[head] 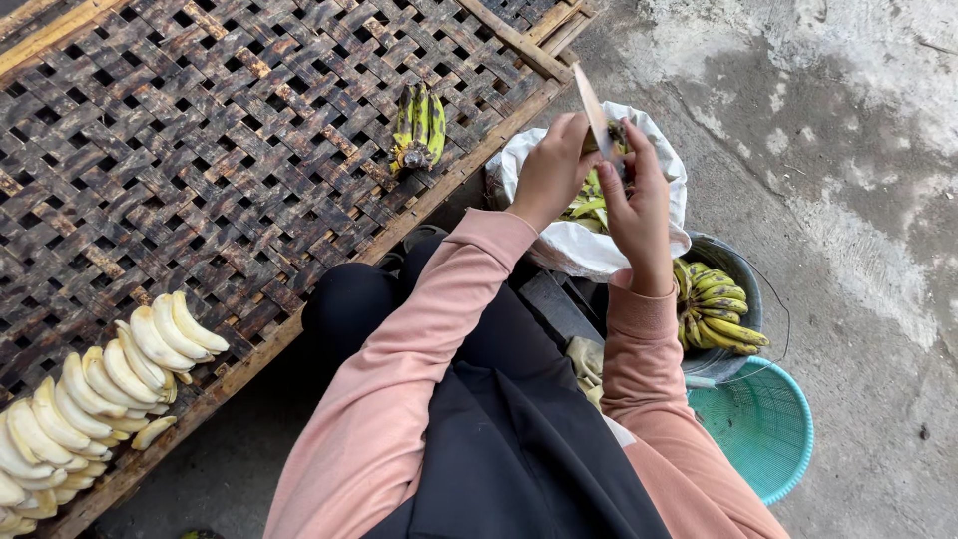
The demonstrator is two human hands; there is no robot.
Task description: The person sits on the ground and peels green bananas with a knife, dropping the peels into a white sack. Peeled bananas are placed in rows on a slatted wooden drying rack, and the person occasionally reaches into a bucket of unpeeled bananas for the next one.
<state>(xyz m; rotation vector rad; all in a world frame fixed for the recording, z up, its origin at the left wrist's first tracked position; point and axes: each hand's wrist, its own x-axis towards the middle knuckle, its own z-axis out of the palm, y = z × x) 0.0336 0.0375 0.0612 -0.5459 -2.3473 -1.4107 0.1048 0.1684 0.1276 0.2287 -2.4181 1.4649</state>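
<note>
1. Two hands meet over the white sack point(584, 245): my left hand point(551, 170) has its grip clenched around a small green banana point(619, 133), and my right hand point(639, 215) grips the knife point(592, 108), its blade angled up between them.
2. That banana sits at my fingertips, above the sack's open mouth, where more green fruit lies.
3. I judge the blade risky here; it passes close to my left fingers, and a slip on the tough skin could cut them.
4. Peeled bananas point(100, 389) lie in rows on the woven bamboo surface point(200, 150), with one unpeeled bunch point(419, 125) farther up.
5. Beside my right sleeve stands a dark bucket point(743, 284) of bananas, and a teal basket point(768, 429) below it.
</note>
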